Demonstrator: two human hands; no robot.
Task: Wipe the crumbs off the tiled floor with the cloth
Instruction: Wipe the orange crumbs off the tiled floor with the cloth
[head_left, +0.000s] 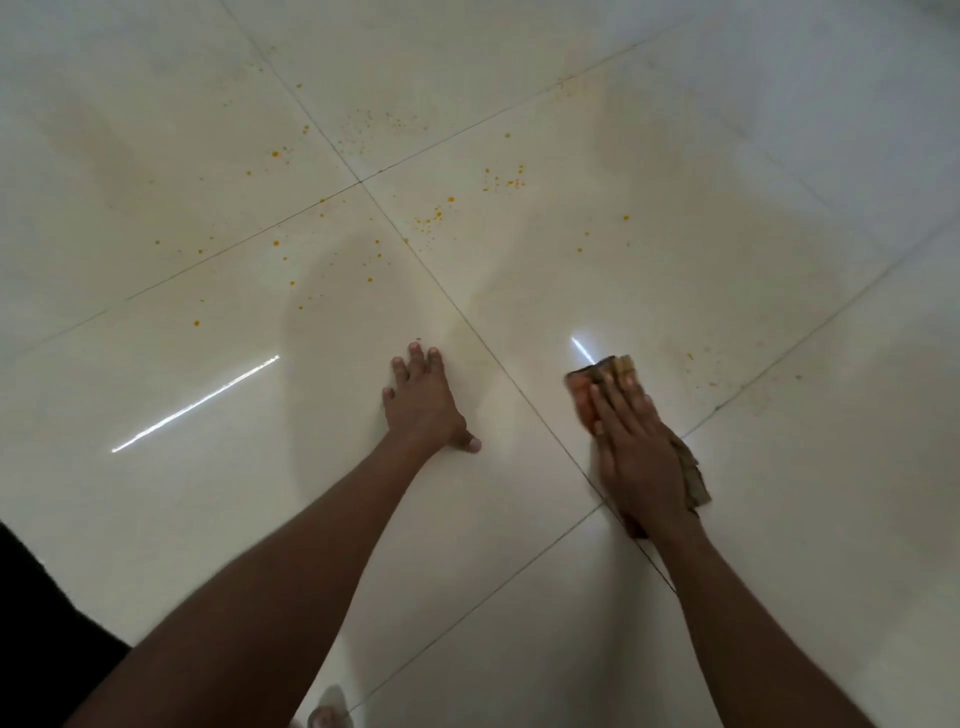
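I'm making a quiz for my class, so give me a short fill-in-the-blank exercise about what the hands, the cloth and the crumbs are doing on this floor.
1. The cloth lies under the ____ hand.
2. The left hand rests flat on the bare ____, holding nothing.
3. The scattered crumbs are ____ in colour.
4. Most crumbs lie ____ from the person than both hands.

Missing words: right; floor; orange; farther

Single head-worn view, forward and down, close over tiled floor (208, 519).
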